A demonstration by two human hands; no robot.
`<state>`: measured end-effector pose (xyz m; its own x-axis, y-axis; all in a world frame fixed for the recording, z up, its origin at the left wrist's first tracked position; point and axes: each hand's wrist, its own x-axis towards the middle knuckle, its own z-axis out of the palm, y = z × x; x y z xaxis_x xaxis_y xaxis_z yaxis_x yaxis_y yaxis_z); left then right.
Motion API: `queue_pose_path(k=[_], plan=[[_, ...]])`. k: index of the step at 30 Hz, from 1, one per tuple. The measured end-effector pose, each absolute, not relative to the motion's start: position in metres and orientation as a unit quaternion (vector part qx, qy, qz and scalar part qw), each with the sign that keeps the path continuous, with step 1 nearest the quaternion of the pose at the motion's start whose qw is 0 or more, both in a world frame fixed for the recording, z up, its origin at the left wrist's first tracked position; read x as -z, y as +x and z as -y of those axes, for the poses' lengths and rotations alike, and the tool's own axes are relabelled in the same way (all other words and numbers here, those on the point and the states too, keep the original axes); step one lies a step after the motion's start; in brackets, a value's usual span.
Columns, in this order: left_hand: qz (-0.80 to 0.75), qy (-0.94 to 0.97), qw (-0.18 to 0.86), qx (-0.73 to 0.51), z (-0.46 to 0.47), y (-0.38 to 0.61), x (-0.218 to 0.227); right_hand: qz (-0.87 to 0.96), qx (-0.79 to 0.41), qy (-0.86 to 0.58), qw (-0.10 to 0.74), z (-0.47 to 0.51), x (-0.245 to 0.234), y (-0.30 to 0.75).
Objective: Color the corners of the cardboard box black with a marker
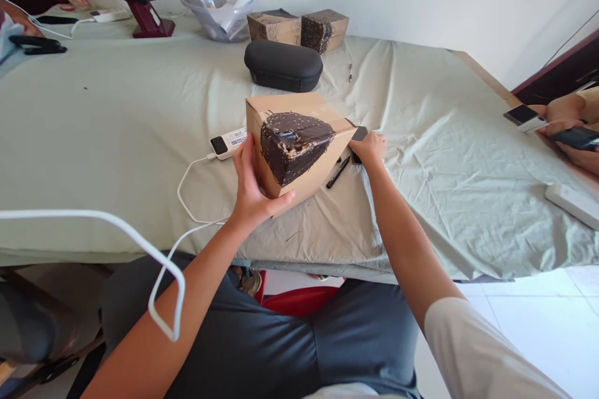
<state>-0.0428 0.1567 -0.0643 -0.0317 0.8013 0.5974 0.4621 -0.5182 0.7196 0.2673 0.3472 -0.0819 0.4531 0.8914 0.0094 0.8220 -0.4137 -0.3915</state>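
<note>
A brown cardboard box (299,118) with a black inked corner stands tilted on the table's pale green cloth (116,131). My left hand (250,184) grips its near left corner, thumb along the bottom edge. At the box's right corner my right hand (369,148) is closed, fingers curled over a small dark object whose kind I cannot make out. A black marker (337,173) lies on the cloth just in front of that hand.
A white power bank (227,142) with a white cable lies left of the box. Behind it are a black oval case (283,66), two more inked boxes (299,28), a pen (350,72). Another person's hands (564,121) hold devices at far right.
</note>
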Motion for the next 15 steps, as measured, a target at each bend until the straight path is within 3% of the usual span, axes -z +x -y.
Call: queue_pose_path(k=[15], plan=[[-0.436, 0.677, 0.171, -0.568, -0.16, -0.045, 0.069, 0.518, -0.061, -0.828, 0.206, -0.324, 0.092, 0.272]])
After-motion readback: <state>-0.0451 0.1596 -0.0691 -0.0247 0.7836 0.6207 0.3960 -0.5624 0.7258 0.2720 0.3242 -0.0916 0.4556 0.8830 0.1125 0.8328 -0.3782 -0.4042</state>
